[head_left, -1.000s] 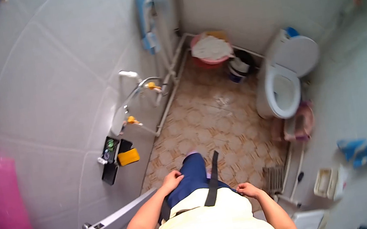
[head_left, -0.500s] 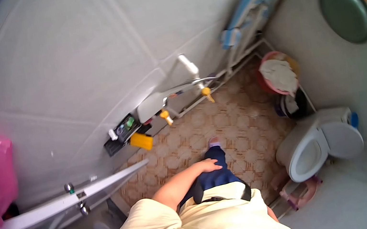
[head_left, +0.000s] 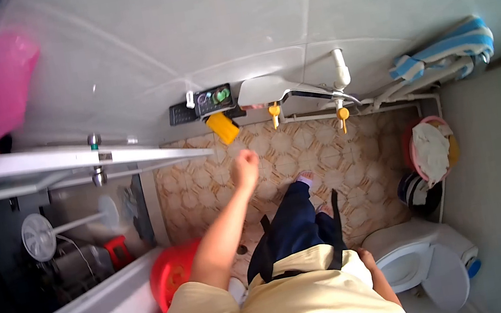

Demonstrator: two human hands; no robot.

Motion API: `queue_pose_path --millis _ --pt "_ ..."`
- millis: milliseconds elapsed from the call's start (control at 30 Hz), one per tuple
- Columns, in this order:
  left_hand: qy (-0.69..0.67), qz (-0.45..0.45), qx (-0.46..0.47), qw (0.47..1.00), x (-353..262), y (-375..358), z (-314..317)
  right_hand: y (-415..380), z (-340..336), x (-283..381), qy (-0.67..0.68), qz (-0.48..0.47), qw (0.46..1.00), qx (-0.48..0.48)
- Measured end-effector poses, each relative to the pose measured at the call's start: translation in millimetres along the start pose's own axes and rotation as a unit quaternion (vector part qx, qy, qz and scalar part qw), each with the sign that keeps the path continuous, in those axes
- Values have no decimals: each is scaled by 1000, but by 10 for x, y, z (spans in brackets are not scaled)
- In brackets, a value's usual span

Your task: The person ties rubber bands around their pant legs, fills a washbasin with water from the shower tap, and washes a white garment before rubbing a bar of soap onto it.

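My left hand (head_left: 244, 167) is lifted out in front of me over the patterned tile floor (head_left: 331, 163), fingers curled and nothing seen in it. It is nearest to a yellow object (head_left: 222, 128) that hangs under a small black wall rack (head_left: 208, 102) holding small toiletries. Just a sliver of my right hand (head_left: 366, 257) shows by my hip, beside the toilet (head_left: 414, 262); its fingers are hidden. My dark blue trouser leg (head_left: 294, 222) and one foot point toward the wall.
A white shower fitting (head_left: 266, 89) and pipes with yellow valve handles (head_left: 343, 113) run along the wall. A red bucket (head_left: 174, 272) is at my left. A pink basin with white cloth (head_left: 431, 149), striped towel (head_left: 445, 51), open door (head_left: 79, 160) and fan (head_left: 38, 235) surround me.
My view has swung round to the left, bringing the toilet to the lower right. My left hand has risen from my thigh and stretched toward the wall rack.
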State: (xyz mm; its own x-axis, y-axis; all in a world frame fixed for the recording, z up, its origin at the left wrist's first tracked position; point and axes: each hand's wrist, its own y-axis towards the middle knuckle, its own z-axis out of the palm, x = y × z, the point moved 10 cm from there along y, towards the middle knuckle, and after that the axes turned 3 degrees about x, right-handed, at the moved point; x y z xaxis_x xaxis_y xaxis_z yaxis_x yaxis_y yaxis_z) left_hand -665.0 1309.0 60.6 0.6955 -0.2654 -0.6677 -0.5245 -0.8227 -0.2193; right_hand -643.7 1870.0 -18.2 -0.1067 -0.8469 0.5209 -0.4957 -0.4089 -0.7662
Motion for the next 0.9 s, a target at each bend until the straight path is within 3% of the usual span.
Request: queue_pose_path --millis 67,200,333,433,600,700,767,800,833,867,900 --pt "-15 18 -131 991 -263 293 -636 58 -180 135 -72 -14 997 10" --pt "28 29 -225 974 -606 816 -1234 49 -228 -137 -69 -2 996 48" --pt "92 -25 -199 975 -687 1220 -1217 -97 -267 -314 -89 72 991 72" --pt "162 -180 -120 963 -569 1302 -1043 -78 -244 -489 -107 69 989 70" --pt "219 -169 -135 951 -642 1372 -1002 -121 -327 -77 -74 79 992 72" --pt "169 -185 -127 960 -455 1408 -983 -42 -357 191 -55 66 995 57" --pt "-24 -134 -170 976 -334 1419 -1036 8 -363 352 -52 42 996 56" --pt "-24 -133 -170 976 -239 1426 -1049 23 -355 362 -52 42 996 56" --pt "-147 -58 -176 972 -242 1438 -1063 57 -346 400 -51 22 997 49" --pt "-267 19 -178 947 -261 1424 -1073 84 -341 432 -51 2 998 43" --pt "-332 -1 -154 931 -341 1296 -1085 118 -348 478 -49 1 998 42"
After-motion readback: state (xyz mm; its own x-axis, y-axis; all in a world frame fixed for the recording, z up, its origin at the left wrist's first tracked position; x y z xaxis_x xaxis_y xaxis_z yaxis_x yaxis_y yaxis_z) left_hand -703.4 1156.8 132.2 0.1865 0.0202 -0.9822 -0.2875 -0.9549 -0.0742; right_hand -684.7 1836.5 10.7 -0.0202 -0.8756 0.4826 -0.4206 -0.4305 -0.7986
